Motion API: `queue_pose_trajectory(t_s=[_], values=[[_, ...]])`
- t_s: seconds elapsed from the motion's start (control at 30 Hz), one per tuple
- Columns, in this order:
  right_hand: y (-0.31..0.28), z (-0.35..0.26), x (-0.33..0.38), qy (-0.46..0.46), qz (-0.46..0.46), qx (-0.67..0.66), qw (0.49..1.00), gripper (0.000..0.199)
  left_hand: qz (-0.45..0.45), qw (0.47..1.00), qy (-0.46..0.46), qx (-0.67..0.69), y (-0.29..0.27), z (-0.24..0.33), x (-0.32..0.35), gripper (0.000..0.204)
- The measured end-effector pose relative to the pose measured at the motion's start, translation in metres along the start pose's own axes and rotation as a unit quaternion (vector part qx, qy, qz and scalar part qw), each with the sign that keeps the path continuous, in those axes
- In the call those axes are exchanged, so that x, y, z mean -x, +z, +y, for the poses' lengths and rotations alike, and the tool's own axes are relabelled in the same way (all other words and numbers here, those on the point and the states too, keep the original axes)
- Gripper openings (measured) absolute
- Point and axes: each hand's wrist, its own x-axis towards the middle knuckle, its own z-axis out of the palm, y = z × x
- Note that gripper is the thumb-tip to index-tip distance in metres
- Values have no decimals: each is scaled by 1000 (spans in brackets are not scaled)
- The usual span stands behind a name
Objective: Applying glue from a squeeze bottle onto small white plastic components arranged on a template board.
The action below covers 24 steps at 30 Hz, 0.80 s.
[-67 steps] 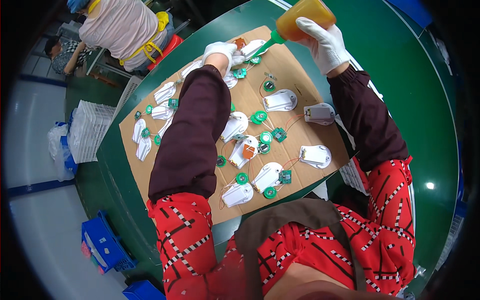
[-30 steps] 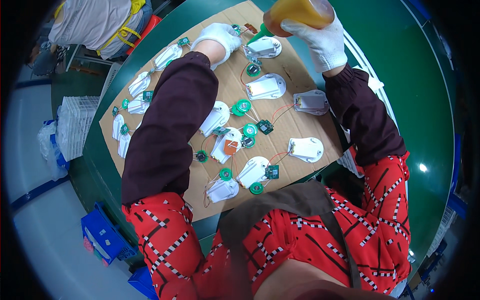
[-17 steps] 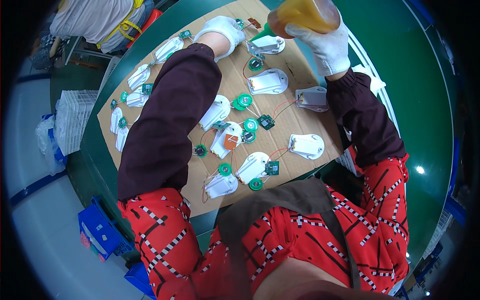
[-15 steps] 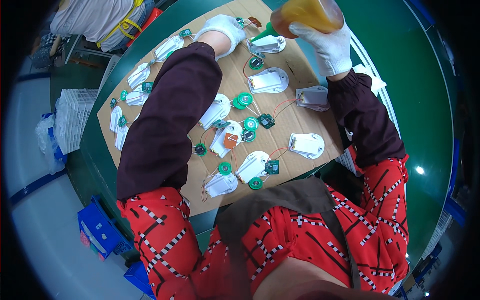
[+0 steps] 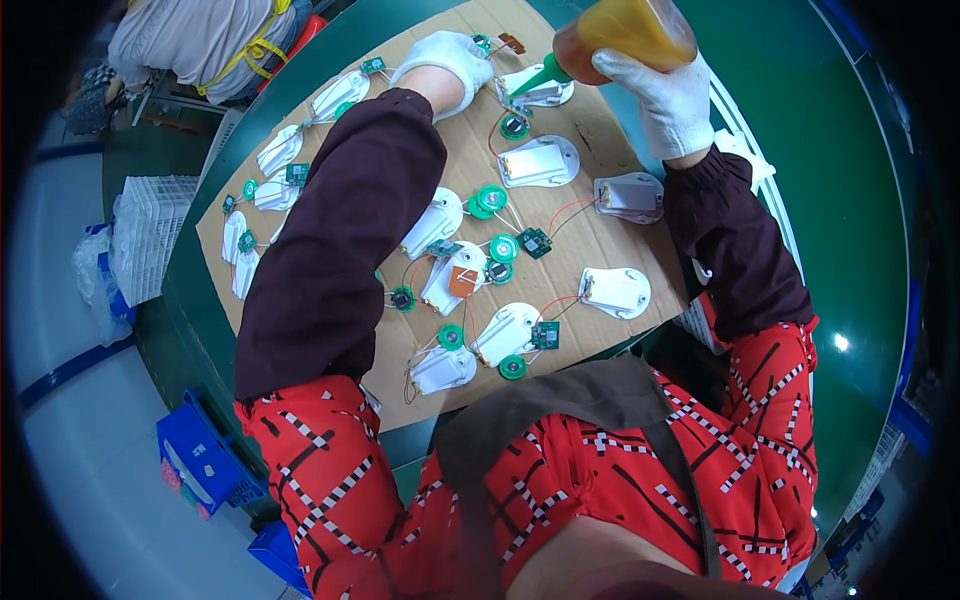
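Observation:
My right hand (image 5: pixel 665 100), in a white glove, is closed around a squeeze bottle (image 5: pixel 635 35) of amber liquid, tipped nozzle down. Its green nozzle (image 5: pixel 535 78) points at a white plastic housing (image 5: pixel 550 92) near the far edge of the cardboard (image 5: pixel 590 120). My left hand (image 5: pixel 442 68), also gloved, rests curled on the cardboard to the left of that housing. The left fingers are bunched together, and whatever lies under them is hidden. Just beyond them sits a small green round part (image 5: pixel 482 43) with wires. A green speaker (image 5: pixel 514 126) lies below the nozzle.
Several white housings, wired to green circuit boards (image 5: pixel 534 242) and round speakers (image 5: pixel 491 198), are spread over the cardboard on a green table (image 5: pixel 800 110). White crates (image 5: pixel 155 235) and a blue bin (image 5: pixel 205 455) stand at the left. Another person (image 5: pixel 195 45) is at the far left.
The bottle has shifted slightly right and tilted steeper, its nozzle tip moving a little nearer to me over the housing. My left hand has barely moved.

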Motion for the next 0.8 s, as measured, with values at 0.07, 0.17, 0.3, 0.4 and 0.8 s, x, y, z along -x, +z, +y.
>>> queue_pose_trajectory(t_s=[0.07,0.17,0.3,0.4,0.8], values=[[-17,3,-8,-29,-17,61,998,49,12,1000,0,-1,-16,7,5,34],[-28,5,-7,-34,-26,123,992,42,41,998,-12,48,-15,9,8,27],[-30,-12,-1,-57,-2,135,989,41,50,998,20,-10,-14,0,14,28],[-52,-42,18,-57,51,133,988,43,33,997,51,-37,-10,-2,13,30],[-68,-66,51,-82,127,-63,986,41,35,998,-19,-42,-9,-2,25,32]])
